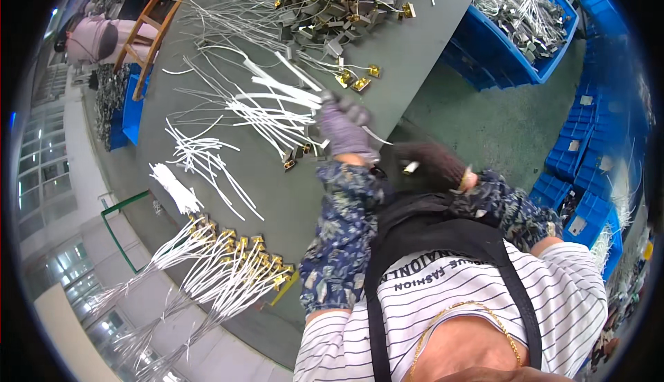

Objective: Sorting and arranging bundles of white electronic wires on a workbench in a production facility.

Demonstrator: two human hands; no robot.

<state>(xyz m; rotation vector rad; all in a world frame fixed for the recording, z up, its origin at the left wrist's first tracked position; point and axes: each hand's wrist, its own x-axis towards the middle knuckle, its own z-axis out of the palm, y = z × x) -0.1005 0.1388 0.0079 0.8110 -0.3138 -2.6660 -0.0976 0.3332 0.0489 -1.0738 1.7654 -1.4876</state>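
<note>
My left hand (pixel 344 127), in a purple-grey glove, is over the table with its fingers curled around the ends of several white sleeves (pixel 287 91). A thin white strip sticks out on its right side. Below and left of that hand lie more white sleeves (pixel 273 123) over thin wires, with small brass-and-dark parts (pixel 289 164) at their ends. My right hand (pixel 434 162), in a dark brown glove, is off the table edge in front of my apron, smeared by motion. A small white piece (pixel 411 168) shows near its fingers; whether they grip it is unclear.
A heap of small grey metal parts (pixel 346 8) with wires covers the far table (pixel 277 195). Loose sleeves (pixel 207 157), a white bundle (pixel 174 188) and sleeved wire parts (pixel 228 264) lie left. Blue crates (pixel 484 50) stand right; another person (pixel 104 40) is far left.
</note>
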